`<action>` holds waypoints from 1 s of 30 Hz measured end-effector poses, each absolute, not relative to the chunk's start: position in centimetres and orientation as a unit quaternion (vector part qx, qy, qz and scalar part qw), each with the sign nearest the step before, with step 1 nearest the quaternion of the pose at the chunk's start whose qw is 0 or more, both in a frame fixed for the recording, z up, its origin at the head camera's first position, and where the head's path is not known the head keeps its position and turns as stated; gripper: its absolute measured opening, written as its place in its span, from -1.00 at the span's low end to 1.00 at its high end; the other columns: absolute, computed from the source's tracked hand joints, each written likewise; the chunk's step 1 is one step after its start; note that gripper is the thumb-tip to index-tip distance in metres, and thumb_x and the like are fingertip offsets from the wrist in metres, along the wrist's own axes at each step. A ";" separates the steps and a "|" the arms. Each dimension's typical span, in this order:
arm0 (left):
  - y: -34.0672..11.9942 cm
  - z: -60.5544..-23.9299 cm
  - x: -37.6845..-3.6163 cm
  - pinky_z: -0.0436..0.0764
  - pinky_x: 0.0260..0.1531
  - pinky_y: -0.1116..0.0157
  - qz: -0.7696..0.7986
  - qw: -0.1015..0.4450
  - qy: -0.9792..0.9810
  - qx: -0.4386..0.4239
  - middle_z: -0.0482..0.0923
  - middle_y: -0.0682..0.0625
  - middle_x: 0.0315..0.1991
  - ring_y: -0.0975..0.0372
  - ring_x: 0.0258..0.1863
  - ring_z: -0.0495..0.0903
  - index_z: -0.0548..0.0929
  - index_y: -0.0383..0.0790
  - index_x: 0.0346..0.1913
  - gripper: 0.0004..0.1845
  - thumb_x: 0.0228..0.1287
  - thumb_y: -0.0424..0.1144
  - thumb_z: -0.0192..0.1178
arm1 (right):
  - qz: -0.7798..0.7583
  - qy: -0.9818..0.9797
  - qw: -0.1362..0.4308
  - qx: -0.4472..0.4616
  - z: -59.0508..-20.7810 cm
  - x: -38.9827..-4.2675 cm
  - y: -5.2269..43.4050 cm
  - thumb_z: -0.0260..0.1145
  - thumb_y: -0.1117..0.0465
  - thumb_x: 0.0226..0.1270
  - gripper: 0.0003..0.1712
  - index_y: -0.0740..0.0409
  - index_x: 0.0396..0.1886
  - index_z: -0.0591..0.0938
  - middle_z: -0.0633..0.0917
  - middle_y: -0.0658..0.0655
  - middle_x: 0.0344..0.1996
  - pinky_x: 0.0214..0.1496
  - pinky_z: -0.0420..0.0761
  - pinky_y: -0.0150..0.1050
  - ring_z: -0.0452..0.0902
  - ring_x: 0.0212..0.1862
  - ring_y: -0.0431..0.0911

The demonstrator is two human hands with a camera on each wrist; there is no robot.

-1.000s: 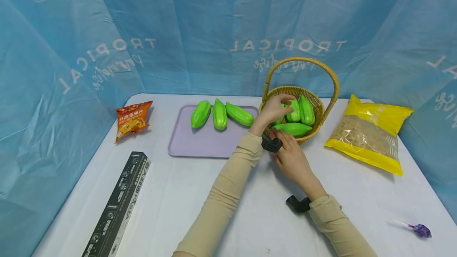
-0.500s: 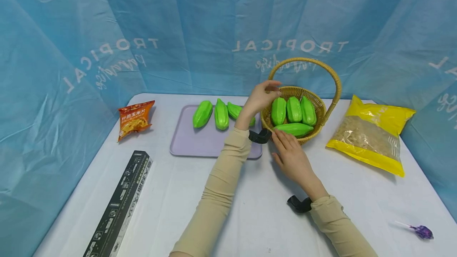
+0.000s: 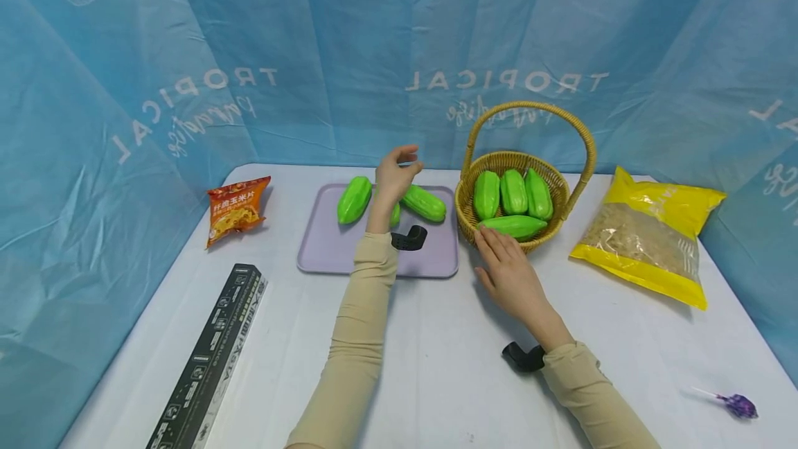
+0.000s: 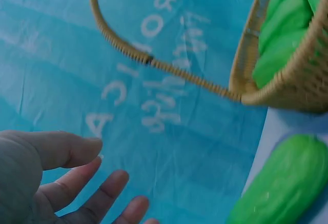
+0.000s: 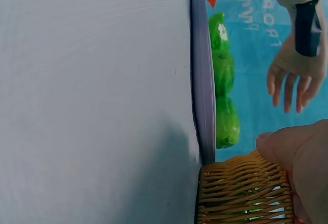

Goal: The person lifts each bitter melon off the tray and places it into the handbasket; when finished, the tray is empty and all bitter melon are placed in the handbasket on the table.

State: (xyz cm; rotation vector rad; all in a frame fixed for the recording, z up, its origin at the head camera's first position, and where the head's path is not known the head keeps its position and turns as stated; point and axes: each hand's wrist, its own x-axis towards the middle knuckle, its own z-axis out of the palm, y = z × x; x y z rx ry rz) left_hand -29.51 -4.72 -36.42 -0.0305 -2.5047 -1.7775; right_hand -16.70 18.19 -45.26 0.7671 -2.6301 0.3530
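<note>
The wicker basket (image 3: pixel 464 210) stands on the white table (image 3: pixel 436 366), just right of the lilac tray (image 3: pixel 324 248), and holds four green gourds (image 3: pixel 512 208). The right hand (image 3: pixel 508 270) rests against its near wall, fingers straight and together. The left hand (image 3: pixel 394 173) hovers above the three gourds on the tray (image 3: pixel 354 199), fingers loose, slightly apart, holding nothing. A yellow bag (image 3: pixel 648 241) lies right of the basket.
</note>
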 end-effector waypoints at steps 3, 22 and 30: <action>-5.9 -36.9 -29.8 0.47 0.22 0.09 -0.581 0.059 -0.812 0.012 0.52 -0.14 0.22 -0.01 0.27 0.44 0.51 -0.12 0.28 -0.57 0.38 -0.25 0.17 | 0.125 -0.936 0.186 0.270 -45.3 -16.7 18.2 0.35 0.19 0.29 -0.25 0.36 0.40 0.32 0.36 0.35 0.39 0.45 0.22 0.13 0.29 0.38 0.23; -11.7 -42.6 -28.7 0.27 0.25 -0.08 -0.435 0.182 -0.870 0.146 0.53 -0.15 0.21 -0.11 0.28 0.32 0.58 -0.19 0.20 -0.58 0.27 -0.27 0.22 | 0.130 -0.935 0.194 0.268 -45.5 -16.8 18.1 0.37 0.20 0.26 -0.25 0.37 0.39 0.34 0.37 0.34 0.38 0.44 0.23 0.13 0.30 0.38 0.23; -13.4 -43.8 -29.0 0.29 0.30 -0.04 -0.435 0.155 -0.874 0.151 0.47 -0.24 0.27 -0.13 0.29 0.34 0.50 -0.31 0.26 -0.52 0.29 -0.26 0.18 | 0.130 -0.935 0.193 0.268 -45.5 -16.8 18.1 0.38 0.20 0.25 -0.24 0.36 0.39 0.33 0.37 0.33 0.39 0.44 0.23 0.14 0.30 0.38 0.23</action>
